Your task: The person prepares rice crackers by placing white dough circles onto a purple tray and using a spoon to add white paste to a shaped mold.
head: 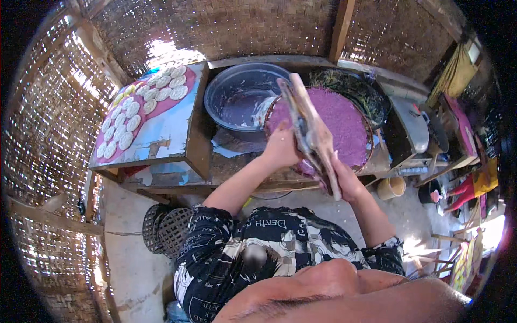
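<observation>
Both my hands grip a long wooden hand press (309,125) with two bars lying close together, dark and whitish along its middle. My left hand (282,143) holds it from the left at mid-length. My right hand (343,177) is closed around its lower end, on the right side. Beneath the tool lies a round tray with a rim, covered by a purple-pink cloth (339,125). Left of it stands a wide dark plastic basin (238,97) with whitish smears and some white dough-like stuff at its right side. The tool hides part of the cloth.
A slanted board (169,133) at left carries pink cloth with several round white noodle-like cakes (125,139). Dark basin (375,101) with greenery stands back right. Openwork baskets (173,228) and a bucket (391,188) sit on the floor. A person's legs (460,194) show far right.
</observation>
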{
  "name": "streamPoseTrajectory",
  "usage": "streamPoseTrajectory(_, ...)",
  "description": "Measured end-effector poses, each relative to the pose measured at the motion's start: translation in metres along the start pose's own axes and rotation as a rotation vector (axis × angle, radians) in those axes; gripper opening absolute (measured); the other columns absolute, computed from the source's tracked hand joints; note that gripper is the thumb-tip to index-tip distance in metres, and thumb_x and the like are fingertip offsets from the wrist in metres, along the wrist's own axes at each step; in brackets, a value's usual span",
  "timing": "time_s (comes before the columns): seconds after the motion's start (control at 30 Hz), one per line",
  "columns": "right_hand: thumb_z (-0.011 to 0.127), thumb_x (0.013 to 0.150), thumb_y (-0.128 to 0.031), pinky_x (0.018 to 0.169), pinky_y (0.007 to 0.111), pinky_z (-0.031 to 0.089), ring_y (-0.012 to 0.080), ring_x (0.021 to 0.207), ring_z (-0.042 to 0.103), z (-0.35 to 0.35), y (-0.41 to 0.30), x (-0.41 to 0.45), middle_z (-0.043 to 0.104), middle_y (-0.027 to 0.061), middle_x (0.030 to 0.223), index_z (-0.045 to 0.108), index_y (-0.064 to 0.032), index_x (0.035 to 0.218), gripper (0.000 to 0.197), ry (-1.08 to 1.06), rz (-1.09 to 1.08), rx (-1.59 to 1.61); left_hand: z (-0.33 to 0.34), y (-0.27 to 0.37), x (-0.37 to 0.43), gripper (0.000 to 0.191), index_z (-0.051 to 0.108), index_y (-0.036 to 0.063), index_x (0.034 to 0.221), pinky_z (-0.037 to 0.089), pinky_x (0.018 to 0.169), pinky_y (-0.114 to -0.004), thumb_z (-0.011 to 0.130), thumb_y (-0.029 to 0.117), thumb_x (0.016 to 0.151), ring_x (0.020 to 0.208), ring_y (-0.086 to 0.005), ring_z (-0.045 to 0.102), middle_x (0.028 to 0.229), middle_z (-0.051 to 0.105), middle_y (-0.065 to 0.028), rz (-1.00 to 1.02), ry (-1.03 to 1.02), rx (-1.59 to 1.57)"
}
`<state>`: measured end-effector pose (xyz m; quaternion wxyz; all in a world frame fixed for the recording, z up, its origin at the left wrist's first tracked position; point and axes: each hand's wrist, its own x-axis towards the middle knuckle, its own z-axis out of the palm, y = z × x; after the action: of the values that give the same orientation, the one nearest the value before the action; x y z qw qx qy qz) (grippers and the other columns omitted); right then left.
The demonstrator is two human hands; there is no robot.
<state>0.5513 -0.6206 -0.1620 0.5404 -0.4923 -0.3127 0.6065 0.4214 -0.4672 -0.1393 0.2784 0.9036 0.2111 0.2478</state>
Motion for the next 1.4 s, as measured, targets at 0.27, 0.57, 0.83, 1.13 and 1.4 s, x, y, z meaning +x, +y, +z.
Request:
streamPoseTrajectory(0.27, 0.029, 0.079, -0.062, 0.035, 0.022, 0.039, 0.0125, 0.046, 0.049, -0.038, -0.012, -0.009, 0.054, 0.0081, 0.066, 0.049, -0.0057, 0.102, 0.064, -0.028, 0.197, 0.084, -0.007, -0.03, 0.091, 0.062, 0.051, 0.0024, 0.103, 0.039, 0.075, -0.04, 0.033, 0.057, 0.079, 0.076, -0.0253, 0.05, 0.074, 0.052, -0.0079, -0.156, -0.195, -2.095)
streamPoseTrajectory(0.57, 0.032, 0.082, -0.055, 0.035, 0.024, 0.038, 0.0129, 0.041, 0.049, -0.064, -0.033, -0.004, 0.055, 0.0059, 0.057, 0.058, -0.0022, 0.08, 0.059, 0.24, 0.189, -0.465, 0.048, -0.052, 0.101, 0.054, 0.057, 0.0098, 0.091, 0.039, 0.063, -0.037, 0.035, 0.058, 0.078, 0.049, -0.0163, 0.043, 0.048, 0.038, 0.0018, -0.203, 0.012, -2.122)
streamPoseTrajectory(0.83, 0.034, 0.083, -0.052, 0.032, 0.027, 0.036, 0.0146, 0.037, 0.047, -0.055, -0.03, -0.006, 0.052, 0.0074, 0.052, 0.057, 0.0008, 0.074, 0.058, 0.285, 0.163, -0.621, 0.051, -0.054, 0.086, 0.05, 0.057, 0.0107, 0.086, 0.038, 0.057, -0.035, 0.04, 0.056, 0.076, 0.042, -0.0143, 0.039, 0.044, 0.034, 0.004, -0.326, 0.156, -2.106)
streamPoseTrajectory(1.13, 0.035, 0.08, -0.054, 0.047, 0.032, 0.043, 0.0202, 0.048, 0.053, -0.054, -0.005, 0.025, 0.055, 0.0139, 0.062, 0.058, 0.0024, 0.083, 0.061, 0.433, -0.223, -0.953, 0.021, -0.059, 0.1, 0.057, 0.056, 0.009, 0.079, 0.033, 0.049, -0.031, 0.031, 0.061, 0.078, 0.036, -0.0119, 0.031, 0.04, 0.03, 0.004, -0.286, 0.132, -2.027)
streamPoseTrajectory(1.4, 0.041, 0.082, -0.046, 0.052, 0.029, 0.043, 0.0168, 0.055, 0.055, -0.044, -0.022, 0.011, 0.053, 0.0115, 0.059, 0.058, 0.003, 0.08, 0.052, 0.528, -0.146, -0.931, 0.042, -0.06, 0.111, 0.06, 0.054, 0.009, 0.073, 0.029, 0.042, -0.031, 0.026, 0.062, 0.079, 0.029, -0.0107, 0.025, 0.035, 0.023, 0.0052, -0.287, 0.139, -2.093)
